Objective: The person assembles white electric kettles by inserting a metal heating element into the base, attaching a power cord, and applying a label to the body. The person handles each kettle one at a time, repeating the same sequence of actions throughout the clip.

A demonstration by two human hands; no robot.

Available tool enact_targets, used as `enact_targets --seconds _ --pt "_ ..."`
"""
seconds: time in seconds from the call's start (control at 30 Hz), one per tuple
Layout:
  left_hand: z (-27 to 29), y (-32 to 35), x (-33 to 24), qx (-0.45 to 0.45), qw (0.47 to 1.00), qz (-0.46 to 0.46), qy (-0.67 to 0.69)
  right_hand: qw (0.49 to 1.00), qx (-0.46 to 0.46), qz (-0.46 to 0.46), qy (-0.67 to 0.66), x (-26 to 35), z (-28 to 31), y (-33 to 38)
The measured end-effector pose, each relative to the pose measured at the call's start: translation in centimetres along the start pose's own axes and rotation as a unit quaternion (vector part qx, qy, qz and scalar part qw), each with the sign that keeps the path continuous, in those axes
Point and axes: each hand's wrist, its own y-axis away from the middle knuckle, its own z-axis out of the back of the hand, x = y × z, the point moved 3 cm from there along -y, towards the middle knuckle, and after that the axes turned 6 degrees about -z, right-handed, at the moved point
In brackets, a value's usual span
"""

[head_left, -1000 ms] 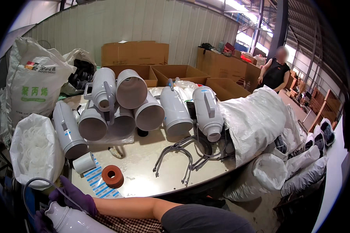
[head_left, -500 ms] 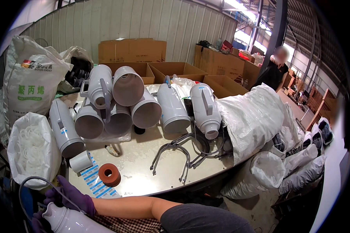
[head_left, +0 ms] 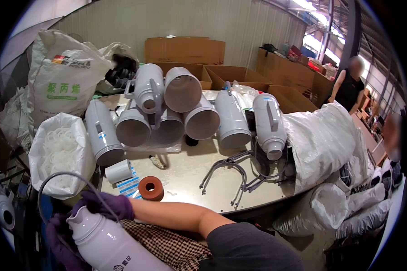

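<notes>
A pale grey thermos flask body [head_left: 111, 241] leans across my lap at the lower left, its spouted neck pointing up and left. A thin grey arched carrying handle [head_left: 61, 174] rises over the neck. My left hand [head_left: 59, 239], in a purple glove, closes around the flask's left side by the handle. With its forearm crossing from the right, my right hand [head_left: 106, 204], also purple-gloved, is closed against the neck's far side, behind the handle. The flask hides some fingers of both hands. Nearest on the table are a brown-red tape roll [head_left: 151, 189] and a white label roll [head_left: 118, 171].
Grey flask bodies [head_left: 166, 128] are stacked on the table [head_left: 181, 194], beside loose grey handles [head_left: 224, 174]. An open bag of white rings [head_left: 61, 156] stands left. Cardboard boxes [head_left: 237, 77] line the back; white sacks [head_left: 323, 140] crowd the right. A person [head_left: 348, 88] stands behind them.
The view has swung left, so the scene sits further right. More of the flask shows beneath my hands, and its neck has tipped upright a little. A second person appears at the right edge.
</notes>
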Motion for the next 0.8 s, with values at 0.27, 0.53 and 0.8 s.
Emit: enact_targets --seconds 0.27,0.53,0.8 --pt "0.4 5.9 -1.9 0.039 0.897 -0.245 -0.365 0.841 -0.399 0.134 0.34 19.8 0.5 20.6" --pt "15.0 14.7 3.4 -0.133 0.944 -0.042 -0.3 0.38 -0.601 0.289 0.641 31.3 -4.3 37.8" --pt "13.7 23.1 -1.2 -0.345 0.852 -0.03 -0.393 0.184 -0.56 0.09 0.803 33.0 5.8 38.5"
